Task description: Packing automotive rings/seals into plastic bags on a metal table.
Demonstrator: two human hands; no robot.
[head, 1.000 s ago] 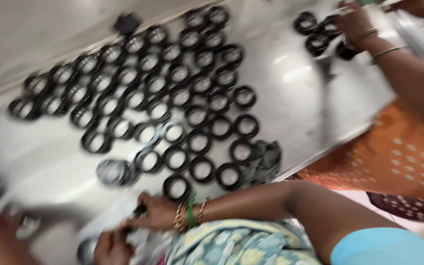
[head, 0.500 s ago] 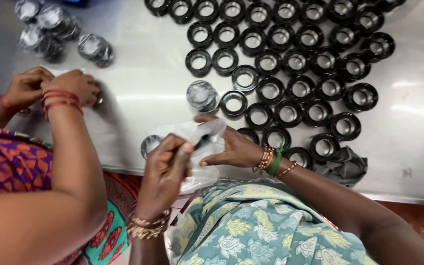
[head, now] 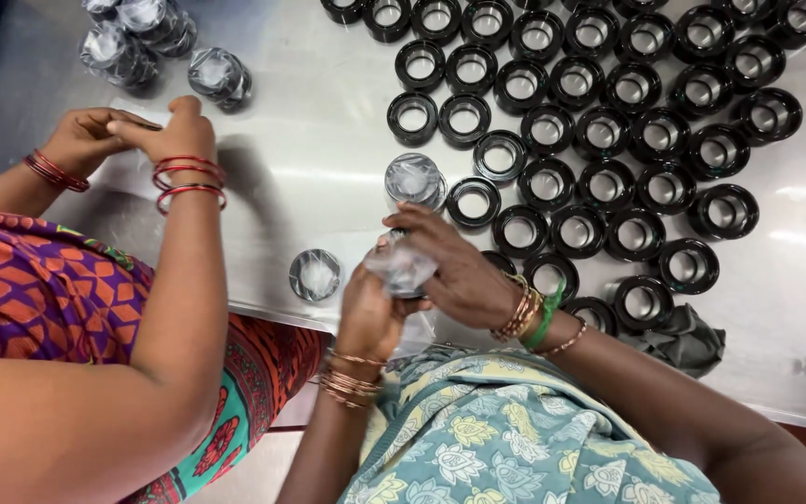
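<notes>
The person's left hand [head: 370,313] and right hand [head: 454,266] meet at the near edge of the shiny metal worktop [head: 319,159], both clamped on a crumpled clear plastic wrap [head: 403,269] bunched around something dark. The wrap sits between the two grips: the left hand's grip pinches it from below and the left, while the right hand's grip closes over its top and right side. What is inside the wrap is mostly hidden.

Just beyond the wrap stands a black ring already covered in clear film [head: 414,179], and another film-covered ring [head: 315,274] lies just left of the wrap near the worktop's edge. Rows of bare black plastic rings [head: 608,131] spread beyond and to the right of the wrap. A dark crumpled cloth [head: 687,338] lies well to the right of it.

Far left of the wrap, a co-worker's two hands [head: 132,135] with red bangles press together on the worktop, a cluster of wrapped rings [head: 142,42] beyond them.
</notes>
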